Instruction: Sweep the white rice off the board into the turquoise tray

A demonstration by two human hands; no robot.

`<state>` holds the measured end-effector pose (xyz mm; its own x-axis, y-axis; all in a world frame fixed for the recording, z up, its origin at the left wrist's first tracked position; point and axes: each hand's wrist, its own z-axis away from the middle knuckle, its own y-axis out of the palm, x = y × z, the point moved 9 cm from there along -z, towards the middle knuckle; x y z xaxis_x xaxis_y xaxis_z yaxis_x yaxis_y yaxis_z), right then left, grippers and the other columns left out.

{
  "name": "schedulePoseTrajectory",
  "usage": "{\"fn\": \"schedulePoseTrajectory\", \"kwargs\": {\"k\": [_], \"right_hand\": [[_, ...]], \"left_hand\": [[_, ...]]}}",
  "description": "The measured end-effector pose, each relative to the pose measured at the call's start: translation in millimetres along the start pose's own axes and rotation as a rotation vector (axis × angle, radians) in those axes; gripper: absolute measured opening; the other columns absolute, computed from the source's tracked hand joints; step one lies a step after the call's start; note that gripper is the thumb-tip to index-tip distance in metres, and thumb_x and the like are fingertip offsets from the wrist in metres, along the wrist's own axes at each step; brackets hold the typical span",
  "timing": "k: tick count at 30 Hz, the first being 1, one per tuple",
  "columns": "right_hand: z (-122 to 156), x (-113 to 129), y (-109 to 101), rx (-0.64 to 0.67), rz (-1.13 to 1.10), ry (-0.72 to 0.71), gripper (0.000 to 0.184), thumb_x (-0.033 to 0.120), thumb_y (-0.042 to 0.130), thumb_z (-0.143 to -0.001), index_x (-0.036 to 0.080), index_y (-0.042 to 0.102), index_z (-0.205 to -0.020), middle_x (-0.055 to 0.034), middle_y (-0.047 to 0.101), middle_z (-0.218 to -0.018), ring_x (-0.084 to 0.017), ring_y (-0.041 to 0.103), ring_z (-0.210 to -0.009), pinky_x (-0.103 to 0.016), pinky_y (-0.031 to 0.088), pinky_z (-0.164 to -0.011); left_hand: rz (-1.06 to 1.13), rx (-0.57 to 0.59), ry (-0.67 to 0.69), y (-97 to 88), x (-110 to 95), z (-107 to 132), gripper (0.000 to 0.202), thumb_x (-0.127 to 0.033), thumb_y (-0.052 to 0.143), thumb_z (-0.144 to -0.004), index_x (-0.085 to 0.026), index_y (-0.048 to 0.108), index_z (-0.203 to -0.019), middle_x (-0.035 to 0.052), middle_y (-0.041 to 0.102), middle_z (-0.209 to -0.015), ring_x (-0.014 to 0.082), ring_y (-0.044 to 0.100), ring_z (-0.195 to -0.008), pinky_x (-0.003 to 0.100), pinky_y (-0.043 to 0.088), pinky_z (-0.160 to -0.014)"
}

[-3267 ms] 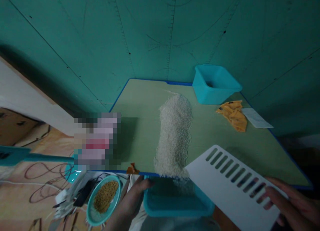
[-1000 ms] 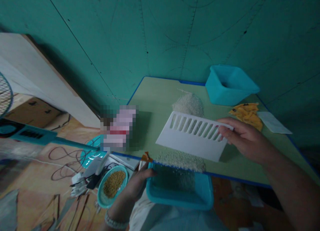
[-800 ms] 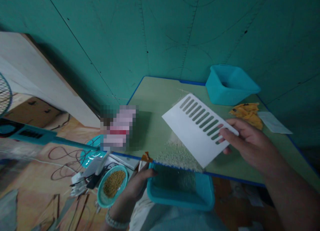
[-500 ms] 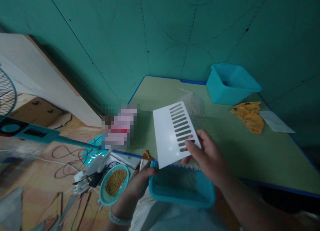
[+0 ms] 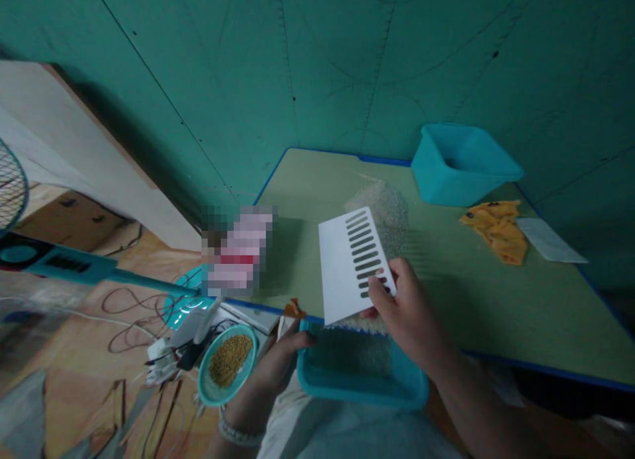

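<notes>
Head view: looks forward and down onto a pale green worktop (image 5: 307, 174) with a blue edge. In the right hand (image 5: 405, 310), grips a white slotted plate (image 5: 337, 267), thumb and fingers clamped on the near corner of its slotted side; seems raised and tilted over the front of the worktop. With the left hand (image 5: 280, 356), grasps the lower tub (image 5: 364, 391) at its left end, thumb over the rim, other fingers hidden; has it just below the near edge, above the lap (image 5: 342, 436).

Shows pale grain (image 5: 387, 198) heaped behind the plate, partly covered by it, plus a thin strip at the front edge. Includes, to the right, a second tub (image 5: 461, 181), and an orange cloth (image 5: 501, 231) beside a white sheet (image 5: 550, 239).

Risks dropping grain onto lap or floor (image 5: 89, 356) by letting the lower tub drift from the edge, or tip under its apparently one-sided hold. Also risks scattering grain past the rim by angling the plate outward, or leaking it by turning the slots downward.
</notes>
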<state>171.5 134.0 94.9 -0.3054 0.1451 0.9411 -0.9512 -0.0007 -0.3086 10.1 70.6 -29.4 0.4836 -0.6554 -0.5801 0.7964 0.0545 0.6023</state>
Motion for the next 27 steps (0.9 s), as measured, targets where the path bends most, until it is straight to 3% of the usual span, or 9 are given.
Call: {"fn": "schedulePoseTrajectory", "kwargs": {"k": [4, 9, 16, 21, 24, 27], "right_hand": [[10, -11, -22, -0.046, 0.003, 0.051, 0.019, 0.036, 0.05, -0.083, 0.022, 0.038, -0.081, 0.0003, 0.06, -0.074, -0.014, 0.061, -0.048, -0.023, 0.05, -0.04], [19, -6, -44, -0.026, -0.138, -0.01, 0.02, 0.04, 0.052, -0.084, 0.022, 0.043, -0.086, 0.001, 0.06, -0.074, -0.014, 0.06, -0.053, -0.025, 0.051, -0.047], [-20, 2, -135, -0.233, -0.081, -0.134, 0.021, 0.042, 0.06, -0.078, 0.024, 0.05, -0.084, -0.0025, 0.061, -0.077, -0.017, 0.057, -0.053, -0.029, 0.048, -0.045], [-45, 9, -187, -0.341, 0.295, -0.15, 0.021, 0.045, 0.052, -0.082, 0.025, 0.05, -0.09, -0.0083, 0.062, -0.086, -0.021, 0.058, -0.057, -0.034, 0.045, -0.051], [-48, 19, -194, -0.354, 0.72, -0.17, 0.023, 0.042, 0.044, -0.086, 0.023, 0.052, -0.096, -0.0105, 0.063, -0.083, -0.025, 0.059, -0.063, -0.034, 0.042, -0.053], [-53, 26, -187, -0.368, 1.08, -0.257, 0.029, 0.039, 0.038, -0.087, 0.019, 0.055, -0.1, -0.0113, 0.063, -0.075, -0.026, 0.058, -0.06, -0.032, 0.036, -0.049]], "left_hand": [[-0.021, -0.003, -0.004, -1.2, 0, -2, 0.052, -0.008, 0.055, -0.063, -0.018, 0.056, -0.114, 0.0051, 0.071, -0.1, 0.0264, 0.059, -0.102, 0.037, 0.043, -0.09], [-0.016, -0.019, -0.008, 0.4, -1, -3, 0.054, -0.008, 0.055, -0.062, -0.02, 0.055, -0.115, 0.0039, 0.071, -0.1, 0.0257, 0.06, -0.103, 0.037, 0.041, -0.092], [-0.008, -0.021, -0.015, 2.7, 0, -2, 0.051, -0.009, 0.054, -0.064, -0.021, 0.056, -0.114, 0.0036, 0.072, -0.098, 0.0252, 0.062, -0.098, 0.037, 0.043, -0.09], [-0.01, -0.012, -0.017, 0.6, 0, 0, 0.051, -0.01, 0.053, -0.068, -0.021, 0.053, -0.117, 0.0043, 0.071, -0.1, 0.0255, 0.063, -0.096, 0.038, 0.045, -0.087], [-0.03, -0.034, -0.018, -2.6, 2, 0, 0.052, -0.01, 0.052, -0.069, -0.022, 0.051, -0.12, 0.0047, 0.071, -0.1, 0.0263, 0.063, -0.095, 0.038, 0.048, -0.082], [-0.035, -0.054, -0.009, -4.5, 2, -2, 0.053, -0.01, 0.052, -0.068, -0.021, 0.051, -0.121, 0.005, 0.071, -0.1, 0.0272, 0.063, -0.096, 0.038, 0.049, -0.08]]}}
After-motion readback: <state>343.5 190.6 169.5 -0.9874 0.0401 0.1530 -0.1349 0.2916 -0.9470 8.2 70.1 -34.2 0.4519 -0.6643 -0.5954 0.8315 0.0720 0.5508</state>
